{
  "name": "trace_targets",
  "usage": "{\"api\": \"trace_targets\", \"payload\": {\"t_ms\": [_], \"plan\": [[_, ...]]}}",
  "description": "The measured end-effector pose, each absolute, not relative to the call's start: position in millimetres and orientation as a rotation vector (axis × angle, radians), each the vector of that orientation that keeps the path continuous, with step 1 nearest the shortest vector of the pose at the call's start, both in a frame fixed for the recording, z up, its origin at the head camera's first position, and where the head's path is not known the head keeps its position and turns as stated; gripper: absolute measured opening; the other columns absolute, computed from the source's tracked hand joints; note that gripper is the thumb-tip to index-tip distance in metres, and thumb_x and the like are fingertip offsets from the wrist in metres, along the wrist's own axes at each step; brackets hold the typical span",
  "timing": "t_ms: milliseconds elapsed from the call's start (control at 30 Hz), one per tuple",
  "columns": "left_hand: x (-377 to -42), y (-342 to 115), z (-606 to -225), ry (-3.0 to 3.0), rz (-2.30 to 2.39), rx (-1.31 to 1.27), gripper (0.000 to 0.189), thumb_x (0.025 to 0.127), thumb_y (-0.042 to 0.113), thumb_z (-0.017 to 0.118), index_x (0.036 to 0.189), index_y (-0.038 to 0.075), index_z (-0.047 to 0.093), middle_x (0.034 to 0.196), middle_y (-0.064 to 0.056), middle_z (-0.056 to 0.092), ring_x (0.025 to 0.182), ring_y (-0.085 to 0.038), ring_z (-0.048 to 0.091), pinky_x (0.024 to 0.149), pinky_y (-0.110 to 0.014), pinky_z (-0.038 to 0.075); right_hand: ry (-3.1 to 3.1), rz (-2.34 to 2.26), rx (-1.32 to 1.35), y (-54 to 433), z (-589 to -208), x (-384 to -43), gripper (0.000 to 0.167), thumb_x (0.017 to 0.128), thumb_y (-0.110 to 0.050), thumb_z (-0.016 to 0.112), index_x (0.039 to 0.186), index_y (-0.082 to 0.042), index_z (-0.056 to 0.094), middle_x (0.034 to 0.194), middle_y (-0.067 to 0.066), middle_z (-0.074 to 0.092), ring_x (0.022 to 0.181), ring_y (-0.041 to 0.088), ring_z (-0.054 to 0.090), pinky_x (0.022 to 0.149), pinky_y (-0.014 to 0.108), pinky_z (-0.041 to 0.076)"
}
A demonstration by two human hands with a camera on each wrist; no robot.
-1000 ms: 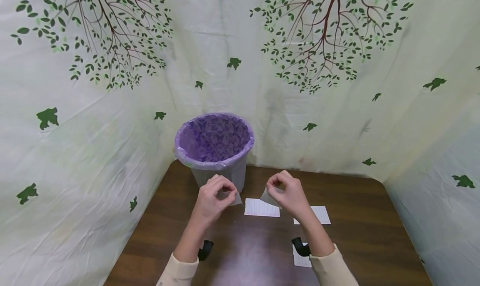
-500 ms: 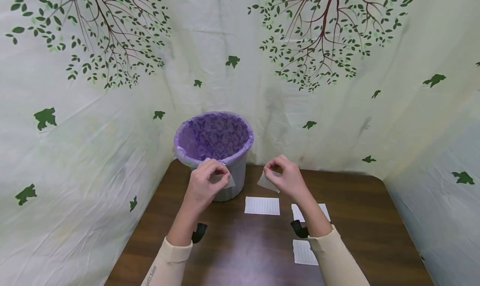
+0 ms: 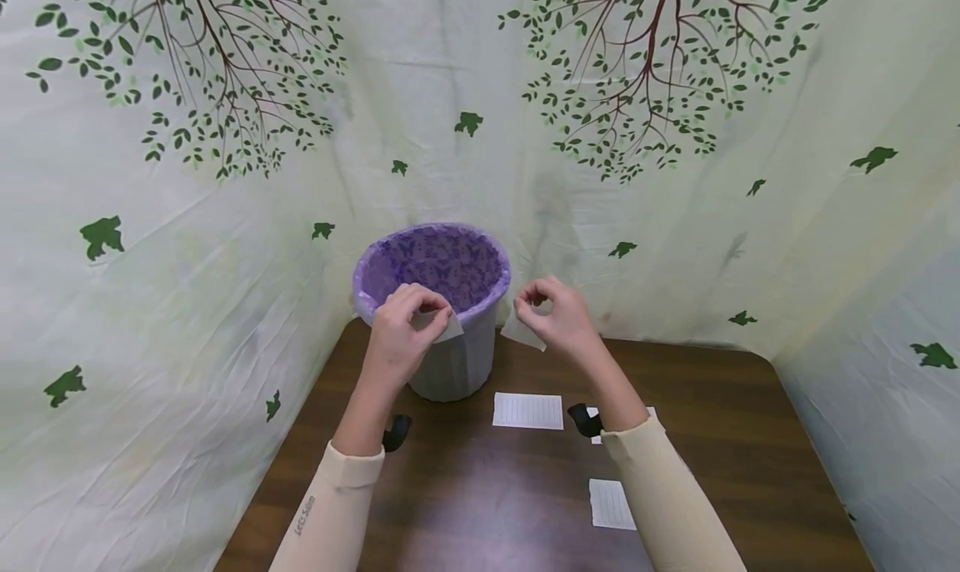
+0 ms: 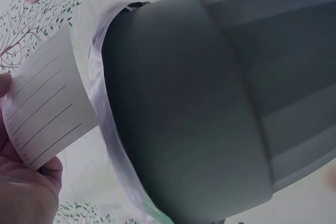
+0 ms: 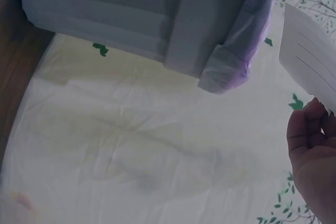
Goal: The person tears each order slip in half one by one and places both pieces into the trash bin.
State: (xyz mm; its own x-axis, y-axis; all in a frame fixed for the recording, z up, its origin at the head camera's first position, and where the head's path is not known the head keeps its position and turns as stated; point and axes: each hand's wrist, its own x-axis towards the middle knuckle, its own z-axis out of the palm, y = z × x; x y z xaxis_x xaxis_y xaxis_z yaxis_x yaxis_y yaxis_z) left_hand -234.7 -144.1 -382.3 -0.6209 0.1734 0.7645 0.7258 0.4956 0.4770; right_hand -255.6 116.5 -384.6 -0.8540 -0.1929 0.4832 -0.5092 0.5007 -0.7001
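My left hand (image 3: pixel 401 330) pinches a piece of lined paper (image 4: pixel 50 103) between thumb and fingers, in front of the near rim of a trash bin (image 3: pixel 453 363). Printed lines and small boxes show on that paper in the left wrist view. To the right of the bin, my right hand (image 3: pixel 558 318) pinches another piece of lined paper (image 5: pixel 310 51), which hangs from the fingertips. A purple bag with a butterfly-like pattern lines the grey bin and folds over its rim (image 3: pixel 491 298).
On the brown table (image 3: pixel 465 489) lie a lined paper piece (image 3: pixel 528 411) near the bin and a second one (image 3: pixel 611 504) beside the right forearm. Another is partly hidden under that forearm. A curtain (image 3: pixel 540 197) printed with trees and leaves hangs behind.
Both hands have risen and moved forward from above the table to the height of the bin's rim, each still pinching its paper. The pieces on the table stay where they were.
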Motion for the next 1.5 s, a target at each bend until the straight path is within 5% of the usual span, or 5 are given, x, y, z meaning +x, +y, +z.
{"api": "trace_targets", "payload": {"t_ms": [700, 933, 1267, 1500], "plan": [[-262.8, -156.9, -358.6, -2.111, -1.115, -0.58, 0.005, 0.096, 0.007, 0.077, 0.097, 0.002, 0.076, 0.094, -0.013, 0.074, 0.093, -0.027, 0.068, 0.087, -0.021, 0.049, -2.406, 1.364, 0.582, 78.9, -345.7, -294.6, 0.011, 0.101, -0.017, 0.068, 0.099, -0.008, 0.074, 0.102, 0.011, 0.07, 0.1, 0.027, 0.064, 0.095, 0.044, 0.054], [-270.2, -156.9, -355.4, -2.118, -1.087, -0.551, 0.01, 0.097, 0.01, 0.077, 0.097, 0.0, 0.075, 0.094, -0.013, 0.074, 0.093, -0.028, 0.068, 0.09, -0.033, 0.051, -2.363, 1.346, 0.553, 67.7, -343.4, -307.7, 0.016, 0.103, -0.019, 0.068, 0.102, -0.006, 0.077, 0.1, 0.012, 0.073, 0.095, 0.026, 0.061, 0.092, 0.041, 0.053], [-281.5, -156.9, -361.9, -2.135, -1.051, -0.497, 0.007, 0.097, 0.009, 0.077, 0.095, 0.002, 0.075, 0.094, -0.013, 0.074, 0.093, -0.029, 0.065, 0.087, -0.036, 0.049, -2.284, 1.336, 0.559, 49.1, -345.1, -320.5, 0.014, 0.101, -0.015, 0.071, 0.1, -0.003, 0.078, 0.094, 0.014, 0.075, 0.088, 0.024, 0.061, 0.084, 0.034, 0.052], [-285.8, -156.6, -367.2, -2.187, -0.994, -0.435, 0.009, 0.096, 0.011, 0.078, 0.095, 0.003, 0.075, 0.095, -0.014, 0.074, 0.094, -0.034, 0.062, 0.09, -0.046, 0.043, -2.316, 1.314, 0.611, 37.4, -354.0, -327.1, 0.015, 0.103, -0.017, 0.07, 0.102, -0.004, 0.078, 0.098, 0.013, 0.075, 0.095, 0.026, 0.066, 0.091, 0.038, 0.057]]}}
